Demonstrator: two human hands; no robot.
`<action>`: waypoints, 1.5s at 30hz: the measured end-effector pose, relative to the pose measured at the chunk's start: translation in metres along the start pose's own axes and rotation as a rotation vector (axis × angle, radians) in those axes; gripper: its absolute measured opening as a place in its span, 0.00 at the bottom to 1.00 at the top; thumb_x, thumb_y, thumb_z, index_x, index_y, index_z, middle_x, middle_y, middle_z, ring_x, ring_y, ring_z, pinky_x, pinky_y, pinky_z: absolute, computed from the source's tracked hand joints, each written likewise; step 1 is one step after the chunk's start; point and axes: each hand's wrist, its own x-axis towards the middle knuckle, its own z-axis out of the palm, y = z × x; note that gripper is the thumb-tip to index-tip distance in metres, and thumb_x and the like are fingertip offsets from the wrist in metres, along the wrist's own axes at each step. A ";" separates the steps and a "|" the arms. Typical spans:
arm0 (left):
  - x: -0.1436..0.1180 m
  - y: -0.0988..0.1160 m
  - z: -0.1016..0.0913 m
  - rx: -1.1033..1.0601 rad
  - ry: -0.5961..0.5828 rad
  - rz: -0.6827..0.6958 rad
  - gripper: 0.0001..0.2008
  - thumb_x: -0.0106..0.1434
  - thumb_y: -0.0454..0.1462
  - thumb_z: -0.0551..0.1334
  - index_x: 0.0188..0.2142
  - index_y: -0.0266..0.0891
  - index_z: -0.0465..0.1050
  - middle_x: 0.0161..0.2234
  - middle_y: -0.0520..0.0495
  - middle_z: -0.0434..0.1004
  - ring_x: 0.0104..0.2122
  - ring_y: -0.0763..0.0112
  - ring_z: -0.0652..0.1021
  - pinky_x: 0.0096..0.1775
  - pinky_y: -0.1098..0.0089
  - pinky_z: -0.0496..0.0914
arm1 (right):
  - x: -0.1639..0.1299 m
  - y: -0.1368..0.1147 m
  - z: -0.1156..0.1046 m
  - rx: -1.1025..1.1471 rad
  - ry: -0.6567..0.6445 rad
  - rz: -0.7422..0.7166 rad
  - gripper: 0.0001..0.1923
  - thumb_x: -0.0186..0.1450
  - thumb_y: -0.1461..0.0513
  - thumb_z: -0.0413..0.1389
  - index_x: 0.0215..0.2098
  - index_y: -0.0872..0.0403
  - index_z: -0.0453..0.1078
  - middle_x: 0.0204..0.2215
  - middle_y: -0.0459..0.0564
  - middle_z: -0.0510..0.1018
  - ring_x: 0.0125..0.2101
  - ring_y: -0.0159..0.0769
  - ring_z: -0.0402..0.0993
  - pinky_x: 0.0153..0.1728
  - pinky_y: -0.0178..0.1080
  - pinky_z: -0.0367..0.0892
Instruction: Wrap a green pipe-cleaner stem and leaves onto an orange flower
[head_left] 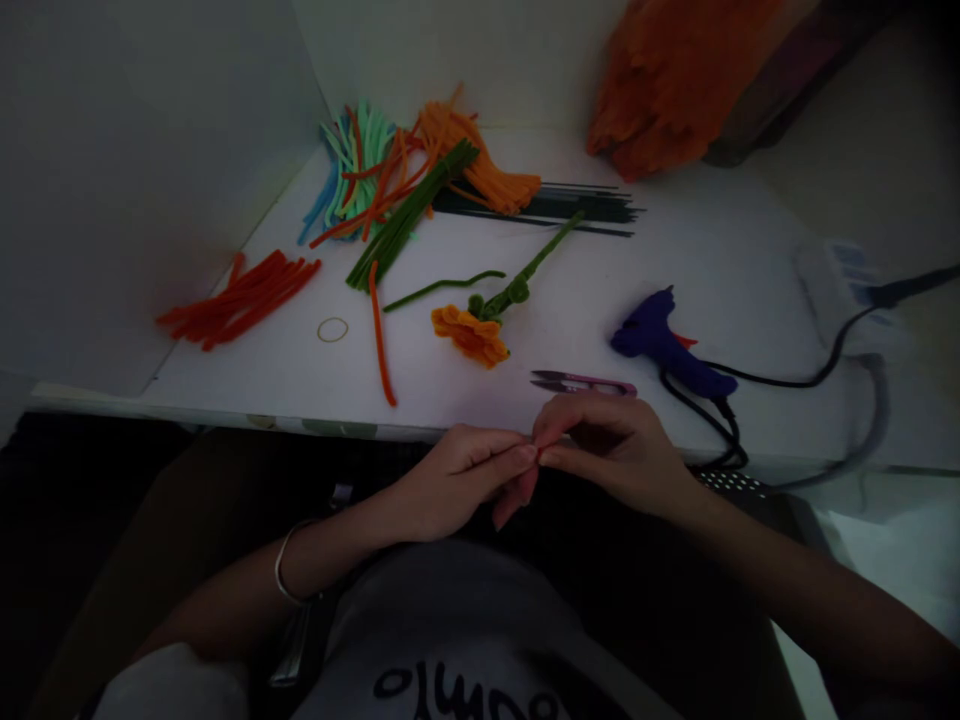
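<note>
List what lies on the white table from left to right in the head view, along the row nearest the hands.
Red pipe cleaner bundle → rubber band → single orange pipe cleaner → orange pipe-cleaner flower → pink thread snips → purple glue gun.

A white table (675, 270) with a pale front edge carries everything. At about nine o'clock lies a loose bundle of short red-orange pipe cleaners (238, 298), with a thin pale rubber band (332, 329) just beside it toward the centre. At eleven o'clock sits a mixed heap of teal, orange and green pipe cleaners (397, 170), and dark green wire stems (570, 208) fan out at twelve. An orange pipe-cleaner flower on a green stem (480, 325) lies in the middle. Small pink thread snips (581, 383) rest at six o'clock, a purple glue gun (671, 350) with its black cord (795, 378) at four.
</note>
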 end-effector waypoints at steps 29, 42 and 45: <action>-0.001 0.004 -0.002 0.102 0.032 0.020 0.19 0.66 0.41 0.49 0.21 0.35 0.61 0.15 0.56 0.59 0.17 0.82 0.62 0.22 0.78 0.56 | -0.003 -0.009 -0.006 -0.239 0.003 -0.174 0.06 0.59 0.66 0.57 0.34 0.52 0.72 0.28 0.45 0.76 0.29 0.29 0.72 0.31 0.34 0.67; 0.002 -0.002 0.004 -0.009 0.023 -0.038 0.19 0.65 0.41 0.49 0.21 0.35 0.62 0.13 0.56 0.60 0.16 0.82 0.60 0.20 0.77 0.53 | -0.007 -0.007 -0.001 -0.351 0.065 -0.264 0.04 0.60 0.67 0.55 0.33 0.52 0.69 0.27 0.46 0.75 0.28 0.29 0.72 0.30 0.32 0.68; 0.003 -0.003 0.005 -0.059 0.036 -0.059 0.18 0.65 0.42 0.49 0.23 0.34 0.65 0.13 0.55 0.61 0.16 0.81 0.60 0.20 0.76 0.52 | -0.007 -0.006 0.001 -0.414 0.122 -0.272 0.02 0.60 0.65 0.55 0.32 0.52 0.68 0.26 0.46 0.75 0.28 0.31 0.72 0.32 0.34 0.68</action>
